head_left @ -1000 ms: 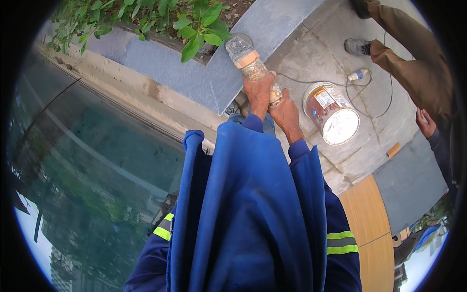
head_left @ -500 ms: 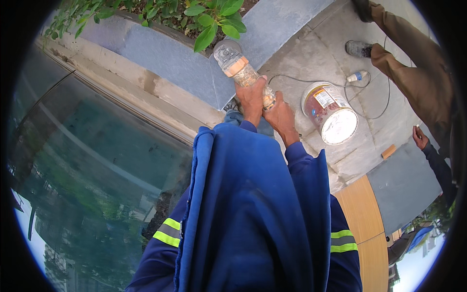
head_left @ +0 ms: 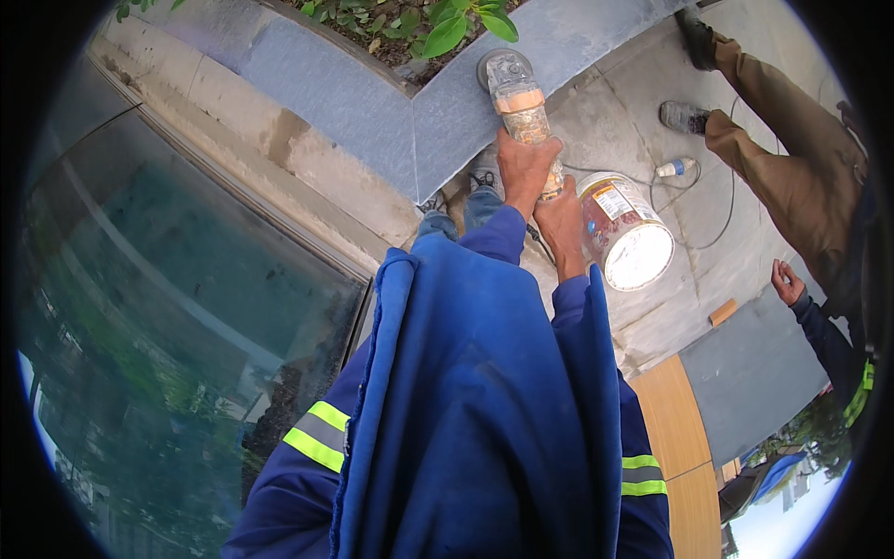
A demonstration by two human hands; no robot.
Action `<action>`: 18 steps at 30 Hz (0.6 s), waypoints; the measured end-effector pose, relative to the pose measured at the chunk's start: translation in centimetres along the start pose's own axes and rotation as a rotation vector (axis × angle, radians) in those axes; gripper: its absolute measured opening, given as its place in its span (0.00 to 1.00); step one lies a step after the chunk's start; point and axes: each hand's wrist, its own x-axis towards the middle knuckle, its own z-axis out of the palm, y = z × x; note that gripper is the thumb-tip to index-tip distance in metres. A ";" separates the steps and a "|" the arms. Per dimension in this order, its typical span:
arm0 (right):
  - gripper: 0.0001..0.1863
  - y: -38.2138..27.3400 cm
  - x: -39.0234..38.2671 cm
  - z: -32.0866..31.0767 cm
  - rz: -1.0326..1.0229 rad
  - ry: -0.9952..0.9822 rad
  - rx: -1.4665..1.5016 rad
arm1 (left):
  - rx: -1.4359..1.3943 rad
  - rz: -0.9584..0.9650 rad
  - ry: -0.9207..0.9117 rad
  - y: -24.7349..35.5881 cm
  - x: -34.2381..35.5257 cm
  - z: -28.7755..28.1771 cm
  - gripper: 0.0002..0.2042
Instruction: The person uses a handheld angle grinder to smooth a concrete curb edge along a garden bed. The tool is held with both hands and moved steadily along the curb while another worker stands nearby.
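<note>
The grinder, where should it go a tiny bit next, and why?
Perhaps slide the grinder slightly along the grey ledge: its round disc is over the stone, and the left hand and right hand both grip its body.

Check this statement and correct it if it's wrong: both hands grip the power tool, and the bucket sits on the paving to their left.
Wrong side: the head view shows the bucket on the paving to their right. The left hand and right hand do both grip the power tool.
</note>
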 end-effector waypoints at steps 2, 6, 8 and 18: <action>0.38 -0.9 0.9 0.2 -0.033 0.001 -0.008 | -0.064 0.047 0.005 -0.9 2.0 -0.2 0.31; 0.38 -2.5 -0.4 1.2 -0.035 -0.059 -0.043 | -0.209 0.032 -0.013 -0.1 1.6 -3.3 0.33; 0.37 -2.7 -2.0 2.3 -0.022 -0.119 -0.081 | -0.225 0.030 0.026 -2.5 0.7 -5.3 0.31; 0.33 3.7 -5.2 3.4 0.054 0.099 0.172 | 0.128 0.005 -0.092 -3.0 -3.4 -2.4 0.33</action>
